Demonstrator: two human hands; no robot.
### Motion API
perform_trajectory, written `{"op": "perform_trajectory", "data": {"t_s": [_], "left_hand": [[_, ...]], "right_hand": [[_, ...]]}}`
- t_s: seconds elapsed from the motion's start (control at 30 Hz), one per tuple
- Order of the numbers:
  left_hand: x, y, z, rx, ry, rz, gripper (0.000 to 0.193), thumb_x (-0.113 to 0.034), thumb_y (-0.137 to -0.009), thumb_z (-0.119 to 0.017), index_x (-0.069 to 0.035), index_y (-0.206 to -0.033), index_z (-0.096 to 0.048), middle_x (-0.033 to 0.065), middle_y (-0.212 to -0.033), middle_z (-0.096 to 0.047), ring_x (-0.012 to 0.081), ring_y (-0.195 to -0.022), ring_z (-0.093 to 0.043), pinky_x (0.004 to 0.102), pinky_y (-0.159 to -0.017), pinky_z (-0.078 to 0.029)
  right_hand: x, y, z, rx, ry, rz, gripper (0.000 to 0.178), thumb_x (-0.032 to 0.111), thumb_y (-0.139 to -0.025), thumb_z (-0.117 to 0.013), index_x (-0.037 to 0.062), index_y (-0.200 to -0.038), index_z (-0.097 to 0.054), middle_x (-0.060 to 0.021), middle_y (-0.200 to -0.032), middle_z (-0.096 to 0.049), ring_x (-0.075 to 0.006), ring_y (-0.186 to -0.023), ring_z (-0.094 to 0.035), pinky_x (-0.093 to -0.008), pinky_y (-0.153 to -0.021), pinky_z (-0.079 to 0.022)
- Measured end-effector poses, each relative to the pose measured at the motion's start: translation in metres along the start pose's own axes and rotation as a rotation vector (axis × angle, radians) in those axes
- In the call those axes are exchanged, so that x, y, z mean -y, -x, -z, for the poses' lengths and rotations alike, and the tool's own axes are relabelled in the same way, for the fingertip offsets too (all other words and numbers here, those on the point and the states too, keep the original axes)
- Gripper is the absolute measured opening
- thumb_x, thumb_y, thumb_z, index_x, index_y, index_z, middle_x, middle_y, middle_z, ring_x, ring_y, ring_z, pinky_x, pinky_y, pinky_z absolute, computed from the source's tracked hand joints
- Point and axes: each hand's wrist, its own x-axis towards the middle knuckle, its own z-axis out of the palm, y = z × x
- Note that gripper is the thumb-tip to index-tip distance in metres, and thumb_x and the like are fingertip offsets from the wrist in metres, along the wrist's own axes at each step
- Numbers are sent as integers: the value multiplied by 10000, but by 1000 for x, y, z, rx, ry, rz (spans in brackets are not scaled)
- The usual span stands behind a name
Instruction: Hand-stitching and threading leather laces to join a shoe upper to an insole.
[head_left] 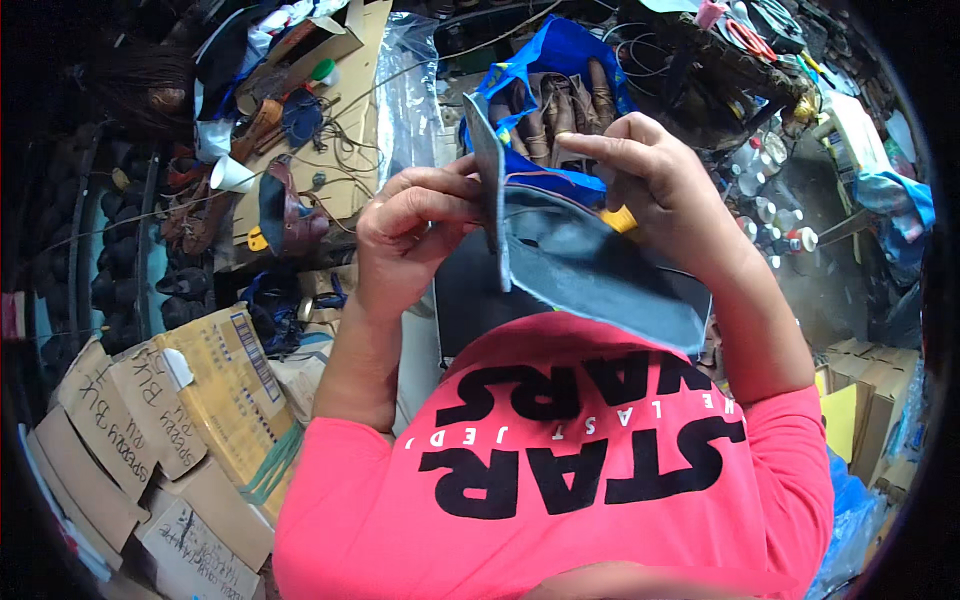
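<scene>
My left hand (415,225) grips a stiff, dark grey sheet (490,190), held on edge between thumb and fingers. It looks like leather or heavy cloth. A wider grey-blue panel (600,270) of similar material slopes from it across my lap, over a flat black surface (465,300). My right hand (650,165) is raised to the right of the sheet, its index finger stretched toward it and the other fingers curled in. What those fingers hold, if anything, is hidden. Just below them shows a small yellow object (620,218), partly covered; I cannot tell whether the hand touches it.
Beyond my hands, a blue bag (560,45) holds several brown leather shoes (558,110). A maroon shoe (290,210), a white cup (232,175) and cords lie on cardboard at left. Cardboard boxes (225,370) stand near left. Small bottles (770,220) cluster at right.
</scene>
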Motion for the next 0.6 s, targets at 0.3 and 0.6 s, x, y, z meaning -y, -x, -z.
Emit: {"op": "perform_trajectory", "data": {"t_s": [0.3, 0.6], "left_hand": [[7, 5, -12, -237, 569, 163, 229, 108, -666, -733, -10, -827, -623, 95, -952, -649, 190, -938, -630, 368, -895, -484], [9, 3, -15, -313, 603, 296, 234, 109, -681, -723, -16, -838, -604, 134, -978, -656, 187, -882, -637, 333, -797, -524]], "right_hand": [[19, -3, -18, -99, 141, 399, 176, 107, -691, -764, 156, -854, -719, -4, -653, -532, -179, -641, -546, -321, -749, -406], [15, -3, -23, -47, 150, 327, 101, 165, -761, -693, 171, -861, -700, -5, -678, -518, -209, -708, -565, -361, -750, -399]]}}
